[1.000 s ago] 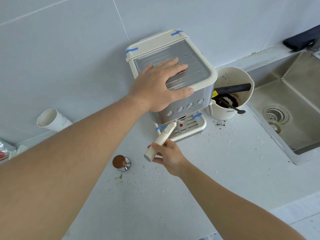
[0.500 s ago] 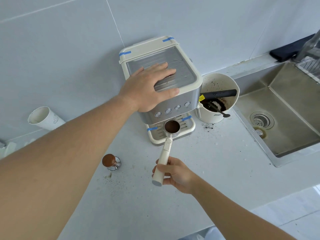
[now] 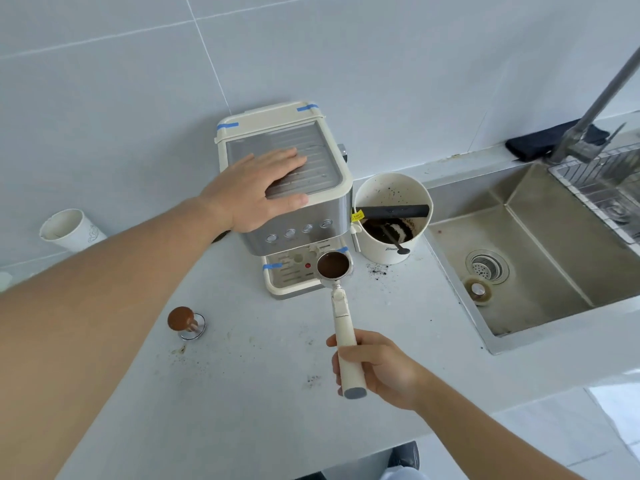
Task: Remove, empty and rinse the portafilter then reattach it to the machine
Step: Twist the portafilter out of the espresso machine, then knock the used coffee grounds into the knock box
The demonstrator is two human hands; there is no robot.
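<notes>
The cream and steel espresso machine point(image 3: 322, 216) stands against the tiled wall. My left hand point(image 3: 258, 188) lies flat on its top, fingers straight. My right hand point(image 3: 377, 368) grips the cream handle of the portafilter point(image 3: 341, 306), which is off the machine and held level in front of the drip tray point(image 3: 284, 285). Its steel basket holds a brown coffee puck. A white knock box point(image 3: 389, 251) with a black bar and dark grounds stands right of the machine.
A steel sink point(image 3: 540, 258) with a drain lies at the right, a faucet point(image 3: 588, 119) and wire rack above it. A wood-topped tamper point(image 3: 183, 322) stands on the counter at the left. A paper cup point(image 3: 69, 230) lies by the wall. Coffee grounds speckle the counter.
The portafilter came out from under the machine's group head and now hangs level in front of the drip tray, basket up. My right hand drew back toward me. My left hand stayed on the machine.
</notes>
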